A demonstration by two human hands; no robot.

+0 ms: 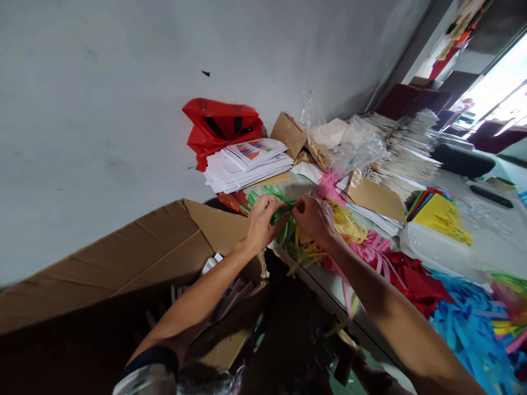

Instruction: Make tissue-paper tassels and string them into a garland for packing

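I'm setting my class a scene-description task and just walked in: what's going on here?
A person's left hand and right hand are close together, pinching green strips at the table. To their right lie yellow strips, pink strips and blue strips. An open cardboard box stands to the left; printed sheets lie beyond the hands, by a red bag.

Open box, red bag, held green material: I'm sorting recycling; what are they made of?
Box: matte brown cardboard, from its creased panels. Red bag: probably thin, slightly shiny plastic, from its crumpled folds. Green material: thin and bendy, perhaps paper or plastic; finish unclear.
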